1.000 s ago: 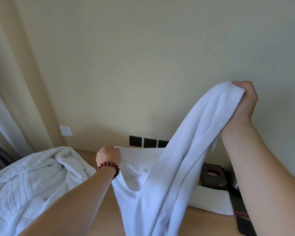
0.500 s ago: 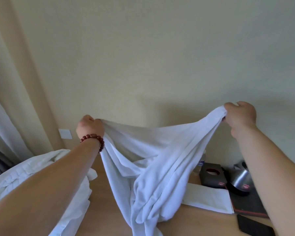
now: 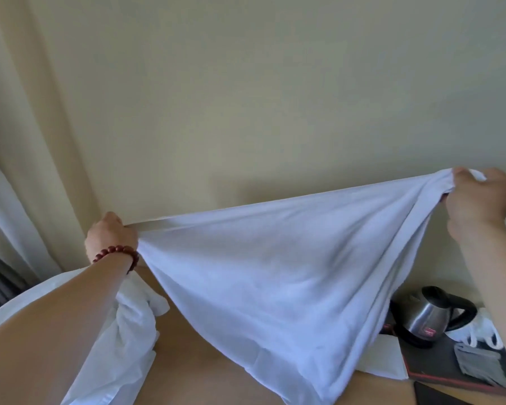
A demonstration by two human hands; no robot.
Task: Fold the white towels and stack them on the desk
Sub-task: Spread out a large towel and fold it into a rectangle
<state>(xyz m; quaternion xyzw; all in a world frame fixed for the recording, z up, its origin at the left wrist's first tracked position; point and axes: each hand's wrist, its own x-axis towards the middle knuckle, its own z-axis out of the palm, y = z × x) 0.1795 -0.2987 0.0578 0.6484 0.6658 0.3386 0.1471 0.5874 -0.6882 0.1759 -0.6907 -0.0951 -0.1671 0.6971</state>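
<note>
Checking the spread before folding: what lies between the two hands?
In the head view, only the white towel, its top edge pulled taut from the left hand to the right hand, with the rest hanging over the desk.

A towel (image 3: pixel 278 276) hangs in the air between the left hand (image 3: pixel 110 235) and the right hand (image 3: pixel 479 197), above the desk (image 3: pixel 216 372). More towels (image 3: pixel 129 331) lie on the desk at the left. A kettle (image 3: pixel 430 314) stands on a tray (image 3: pixel 438 366) at the right.
</note>
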